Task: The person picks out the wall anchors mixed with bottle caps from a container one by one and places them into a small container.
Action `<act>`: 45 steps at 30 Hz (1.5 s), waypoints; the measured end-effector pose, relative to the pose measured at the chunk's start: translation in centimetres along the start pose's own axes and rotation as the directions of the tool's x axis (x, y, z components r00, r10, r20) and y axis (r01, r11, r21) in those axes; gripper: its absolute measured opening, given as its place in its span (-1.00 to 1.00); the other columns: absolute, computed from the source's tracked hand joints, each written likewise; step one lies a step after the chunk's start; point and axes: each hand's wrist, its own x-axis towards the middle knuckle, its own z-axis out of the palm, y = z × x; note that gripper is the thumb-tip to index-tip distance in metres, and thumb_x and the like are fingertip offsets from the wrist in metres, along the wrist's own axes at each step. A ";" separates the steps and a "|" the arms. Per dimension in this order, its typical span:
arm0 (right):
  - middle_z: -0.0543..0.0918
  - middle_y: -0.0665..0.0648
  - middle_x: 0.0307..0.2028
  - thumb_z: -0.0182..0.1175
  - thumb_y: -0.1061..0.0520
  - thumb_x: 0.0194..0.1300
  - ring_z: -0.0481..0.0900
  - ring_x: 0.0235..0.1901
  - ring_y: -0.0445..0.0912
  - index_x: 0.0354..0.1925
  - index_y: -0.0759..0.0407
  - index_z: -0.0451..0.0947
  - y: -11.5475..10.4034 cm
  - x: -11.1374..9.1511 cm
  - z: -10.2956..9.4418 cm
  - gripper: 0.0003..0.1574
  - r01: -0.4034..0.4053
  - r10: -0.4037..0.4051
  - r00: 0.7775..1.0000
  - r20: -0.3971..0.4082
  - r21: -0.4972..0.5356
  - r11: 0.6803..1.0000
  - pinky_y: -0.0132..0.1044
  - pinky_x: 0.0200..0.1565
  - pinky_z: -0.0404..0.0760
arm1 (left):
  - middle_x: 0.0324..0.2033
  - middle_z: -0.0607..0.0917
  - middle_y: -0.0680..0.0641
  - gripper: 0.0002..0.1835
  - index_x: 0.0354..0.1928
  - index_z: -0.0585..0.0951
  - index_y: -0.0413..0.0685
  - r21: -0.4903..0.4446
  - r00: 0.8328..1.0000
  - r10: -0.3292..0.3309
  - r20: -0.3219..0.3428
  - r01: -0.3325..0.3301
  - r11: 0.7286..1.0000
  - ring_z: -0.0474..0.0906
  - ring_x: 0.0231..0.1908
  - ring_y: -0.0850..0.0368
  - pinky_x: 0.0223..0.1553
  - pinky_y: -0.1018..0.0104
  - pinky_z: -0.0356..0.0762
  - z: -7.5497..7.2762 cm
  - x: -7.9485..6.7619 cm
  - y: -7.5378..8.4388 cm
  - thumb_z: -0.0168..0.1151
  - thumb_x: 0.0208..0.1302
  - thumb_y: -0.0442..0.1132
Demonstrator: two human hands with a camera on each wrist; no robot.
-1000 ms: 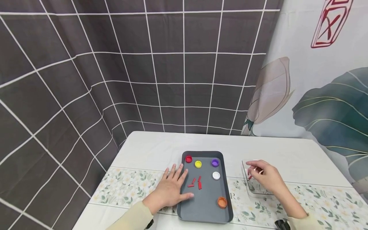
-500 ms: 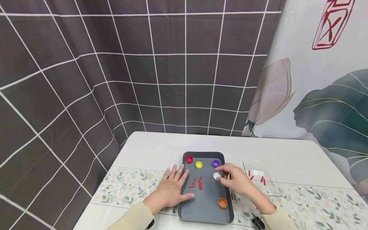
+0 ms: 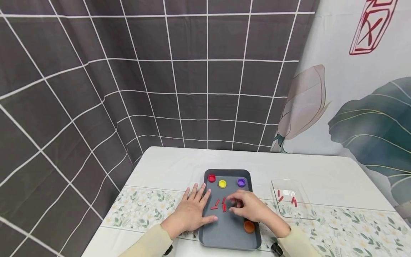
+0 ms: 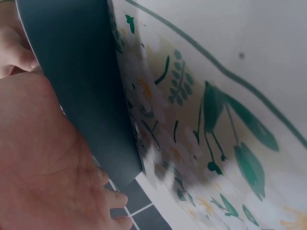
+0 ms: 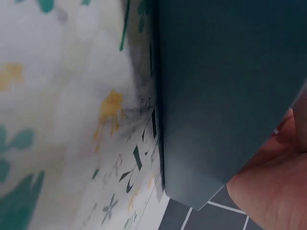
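right hand (image 3: 248,207): thumb-index gap, grip unclear | red sticks (image 3: 224,207): just left, nearest lengthwise fore-aft | left hand (image 3: 190,215): spread, empty, farther

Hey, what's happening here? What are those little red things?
A person is working at a table with bare hands. The left hand lies spread at the left edge of a grey tray. The right hand is over the tray, beside some short red sticks; I can't tell whether it holds one. More red sticks lie in a clear dish to the right. Red, yellow, purple and orange round caps are in the tray too.
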 end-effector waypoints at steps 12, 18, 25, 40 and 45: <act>0.55 -0.14 -0.42 0.51 0.11 0.16 0.41 -0.44 -0.33 -0.08 0.13 0.74 -0.2 1.2 1.1 -0.66 0.002 0.015 0.996 0.089 -0.182 0.983 -0.41 -0.39 0.47 | 0.61 -0.02 -0.13 0.04 0.61 0.11 0.01 0.009 1.000 0.004 -0.005 -0.004 1.000 -0.15 0.58 -0.23 0.52 -0.19 -0.11 -0.2 -0.2 0.1 -0.09 0.31 0.55; 0.55 -0.17 -0.45 0.53 0.07 0.12 0.40 -0.45 -0.34 -0.12 0.09 0.75 -0.2 1.5 1.6 -0.67 -0.018 0.041 0.995 0.094 -0.237 0.971 -0.39 -0.40 0.46 | 0.61 -0.03 -0.13 0.04 0.61 0.10 0.02 0.011 1.000 0.001 -0.001 -0.001 1.000 -0.16 0.58 -0.23 0.52 -0.18 -0.12 -0.1 -0.2 0.1 -0.10 0.31 0.55; 0.55 -0.16 -0.46 0.53 0.07 0.12 0.38 -0.47 -0.34 -0.15 0.08 0.75 -0.4 1.5 1.7 -0.70 -0.021 0.045 0.995 0.086 -0.257 0.966 -0.39 -0.42 0.42 | 0.61 -0.01 -0.15 0.02 0.61 0.12 0.01 0.008 1.000 0.007 -0.016 -0.007 1.000 -0.14 0.57 -0.24 0.51 -0.19 -0.11 -0.2 -0.2 0.2 -0.07 0.32 0.53; 0.59 -0.15 -0.47 0.56 0.12 0.08 0.42 -0.49 -0.34 -0.23 0.08 0.75 -0.1 1.6 1.9 -0.74 0.013 0.005 0.997 0.076 -0.243 0.970 -0.42 -0.43 0.46 | 0.61 -0.01 -0.15 0.02 0.61 0.11 0.02 0.010 1.000 0.009 -0.011 -0.009 1.000 -0.14 0.57 -0.24 0.51 -0.20 -0.11 -0.2 -0.2 0.1 -0.07 0.32 0.52; 0.60 -0.14 -0.47 0.56 0.14 0.07 0.43 -0.48 -0.34 -0.18 0.10 0.76 -0.1 1.7 1.9 -0.70 0.004 0.016 0.996 0.082 -0.233 0.972 -0.41 -0.42 0.46 | 0.61 -0.02 -0.14 0.03 0.61 0.10 0.04 0.019 1.000 0.005 -0.005 -0.005 1.000 -0.15 0.58 -0.22 0.51 -0.19 -0.11 -0.1 -0.1 0.1 -0.10 0.31 0.54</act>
